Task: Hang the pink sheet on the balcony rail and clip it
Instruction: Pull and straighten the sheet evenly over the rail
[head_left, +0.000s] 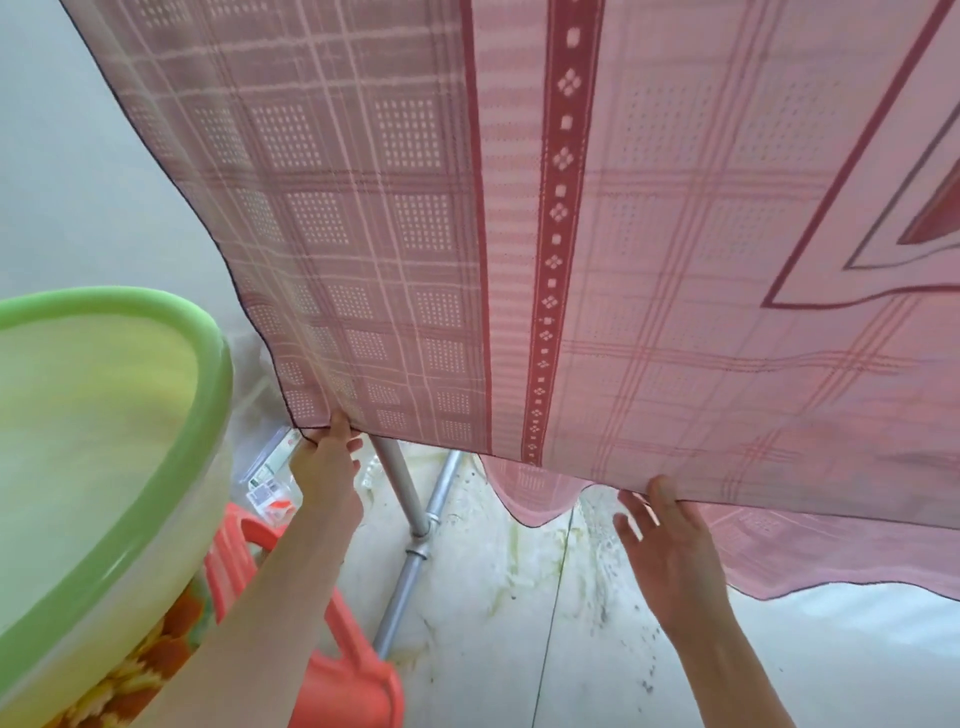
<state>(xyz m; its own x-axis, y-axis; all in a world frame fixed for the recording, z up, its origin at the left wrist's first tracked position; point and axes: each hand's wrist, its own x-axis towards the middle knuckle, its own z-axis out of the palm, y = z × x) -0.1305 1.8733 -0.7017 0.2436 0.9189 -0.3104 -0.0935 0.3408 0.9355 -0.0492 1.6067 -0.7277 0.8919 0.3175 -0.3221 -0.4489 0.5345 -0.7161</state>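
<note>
A pink sheet (519, 208), checked and banded with a dark red strip of white diamonds, fills the upper two thirds of the frame, draped down toward the camera with its lower hem running from centre left to the right edge. What it hangs from lies outside the picture. The person's left hand (324, 467), at lower centre left, pinches the sheet's bottom corner, thumb raised against the cloth and fingers curled behind the hem. The right hand (660, 530), at lower right of centre, meets the hem with its thumb on the near face of the fabric and its fingers spread and fairly straight beneath; whether they actually clamp the cloth cannot be told. A second layer of the same pink fabric sags lower behind the hem, between and to the right of the two hands.

A green-rimmed plastic basin (171, 467), pale yellow inside and printed with orange flowers on its outer wall, takes up the lower left of the frame, close to the camera. Below it shows part of an orange-red plastic stool (337, 686). A grey metal pipe (410, 525) with a joint partway along runs diagonally down the lower centre, just beside the left forearm. Clear plastic packaging with labels (270, 478) lies behind the left hand. The pale concrete floor (493, 623) under the sheet is stained yellowish and speckled dark
</note>
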